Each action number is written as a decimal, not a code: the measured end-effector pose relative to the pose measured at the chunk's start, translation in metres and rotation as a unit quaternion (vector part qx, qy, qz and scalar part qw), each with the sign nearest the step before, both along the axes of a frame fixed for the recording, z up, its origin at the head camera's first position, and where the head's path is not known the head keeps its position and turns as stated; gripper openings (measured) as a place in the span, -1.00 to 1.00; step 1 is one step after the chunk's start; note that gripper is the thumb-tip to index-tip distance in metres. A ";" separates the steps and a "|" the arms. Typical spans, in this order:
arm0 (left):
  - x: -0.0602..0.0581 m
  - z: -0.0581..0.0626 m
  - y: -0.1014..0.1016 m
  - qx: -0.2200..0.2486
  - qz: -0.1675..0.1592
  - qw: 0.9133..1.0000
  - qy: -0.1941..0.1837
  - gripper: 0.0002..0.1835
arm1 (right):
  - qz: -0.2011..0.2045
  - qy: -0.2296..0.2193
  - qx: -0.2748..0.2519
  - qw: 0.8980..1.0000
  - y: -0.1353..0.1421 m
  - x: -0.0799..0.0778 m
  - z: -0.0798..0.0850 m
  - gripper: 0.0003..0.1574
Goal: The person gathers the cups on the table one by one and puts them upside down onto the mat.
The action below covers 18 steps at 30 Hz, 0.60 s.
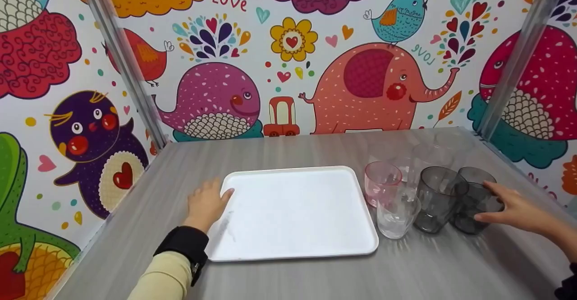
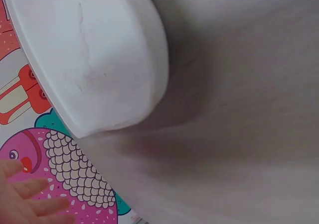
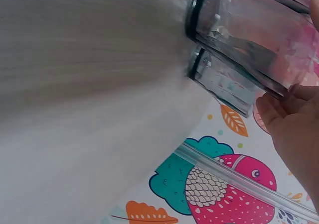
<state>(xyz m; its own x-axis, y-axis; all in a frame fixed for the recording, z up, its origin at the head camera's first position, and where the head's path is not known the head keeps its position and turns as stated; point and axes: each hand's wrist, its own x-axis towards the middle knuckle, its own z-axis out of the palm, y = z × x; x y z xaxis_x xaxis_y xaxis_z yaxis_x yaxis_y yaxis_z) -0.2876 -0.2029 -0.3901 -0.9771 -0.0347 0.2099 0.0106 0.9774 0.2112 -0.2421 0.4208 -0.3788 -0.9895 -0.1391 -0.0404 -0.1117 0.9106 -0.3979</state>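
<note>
A white rectangular tray (image 1: 297, 214) lies in the middle of the table. My left hand (image 1: 208, 203) is at its left edge, fingers extended and the thumb over the rim; in the left wrist view, the fingers of the left hand (image 2: 30, 204) look straight and loose. At the right, my right hand (image 1: 518, 207) has its thumb and fingers around the outermost dark grey cup (image 1: 473, 210). In the right wrist view, fingertips of the right hand (image 3: 294, 117) touch the rim of a dark see-through cup (image 3: 249, 40). Another dark grey cup (image 1: 433, 205) stands just left of it.
A pink see-through cup (image 1: 381, 187) and a clear cup (image 1: 396, 221) stand close to the tray's right edge. Several faint clear cups (image 1: 432, 154) stand behind. Cartoon-printed walls (image 1: 288, 6) with metal posts (image 1: 518, 61) border the grey table (image 1: 288, 282).
</note>
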 end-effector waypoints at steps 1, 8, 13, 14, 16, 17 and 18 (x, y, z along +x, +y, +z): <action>0.000 0.000 0.000 -0.005 0.000 1.000 0.003 -0.37 | 0.000 -0.001 0.001 1.000 0.000 0.000 0.000 0.16; 0.001 0.000 -0.002 -0.008 0.005 1.000 0.011 -0.38 | 0.006 0.011 -0.012 1.000 0.000 0.000 0.000 0.12; 0.001 0.001 -0.003 -0.004 -0.001 1.000 0.013 -0.38 | 0.003 0.021 -0.023 1.000 0.000 0.001 0.001 0.13; 0.001 0.001 -0.003 -0.004 -0.001 1.000 0.014 -0.38 | 0.001 0.021 -0.023 1.000 0.000 0.001 0.002 0.13; 0.001 0.002 -0.003 -0.004 0.000 1.000 0.016 -0.39 | -0.004 0.022 -0.023 1.000 0.002 0.002 0.005 0.13; 0.001 0.002 -0.003 -0.003 0.000 1.000 0.017 -0.39 | -0.009 0.017 -0.025 0.999 0.002 0.002 0.007 0.14; 0.002 0.002 -0.003 -0.003 0.001 1.000 0.018 -0.40 | -0.014 0.014 -0.029 0.999 0.003 0.002 0.010 0.14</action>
<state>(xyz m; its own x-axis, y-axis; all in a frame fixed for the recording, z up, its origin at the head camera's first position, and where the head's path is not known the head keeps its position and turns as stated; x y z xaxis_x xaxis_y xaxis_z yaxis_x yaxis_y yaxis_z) -0.2860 -0.2064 -0.3882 -0.9690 -0.0357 0.2445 0.0158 0.9786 0.2052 -0.2396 0.4241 -0.3687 -0.9937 -0.1120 -0.0054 -0.0978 0.8890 -0.4473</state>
